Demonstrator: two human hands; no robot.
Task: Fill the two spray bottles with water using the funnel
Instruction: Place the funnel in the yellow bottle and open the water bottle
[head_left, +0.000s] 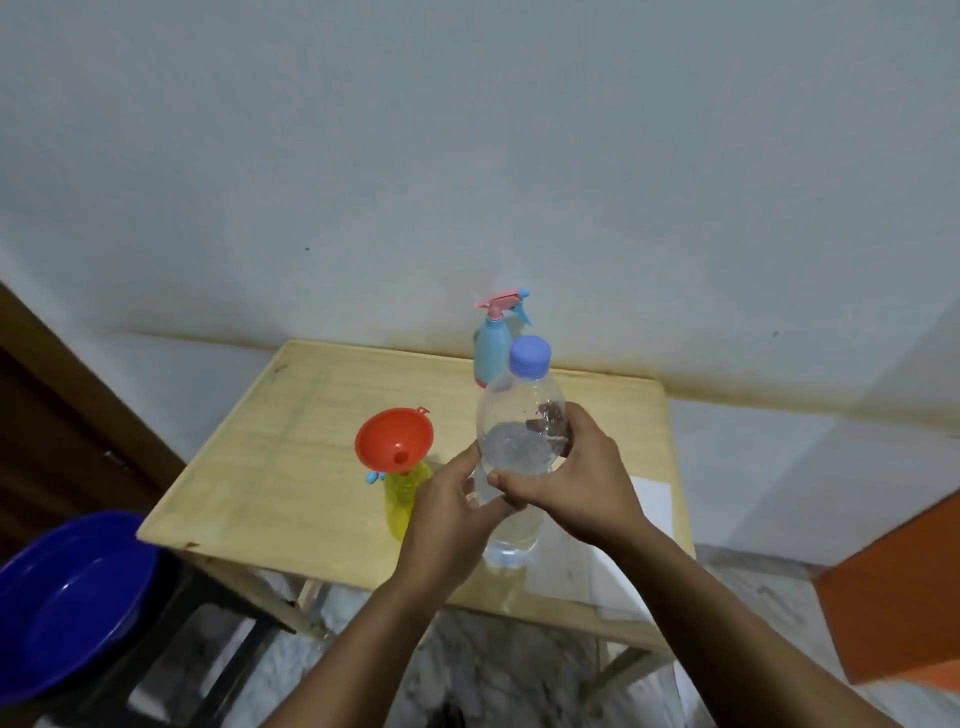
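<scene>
A clear plastic water bottle (511, 421) with a purple cap stands upright over the wooden table (291, 415), partly filled with water. My right hand (576, 478) wraps its middle from the right. My left hand (449, 512) grips its lower part from the left. Left of them, a yellow spray bottle (402, 493) stands with its top off and an orange funnel (393, 440) sits in its neck. A blue spray bottle (492, 348) with a pink and blue trigger head stands at the table's far edge, behind the water bottle.
A blue plastic basin (67, 597) rests on a dark stand at the lower left. White paper (644, 525) lies on the table's right side. An orange panel (893, 587) is at the right. A wall runs close behind the table.
</scene>
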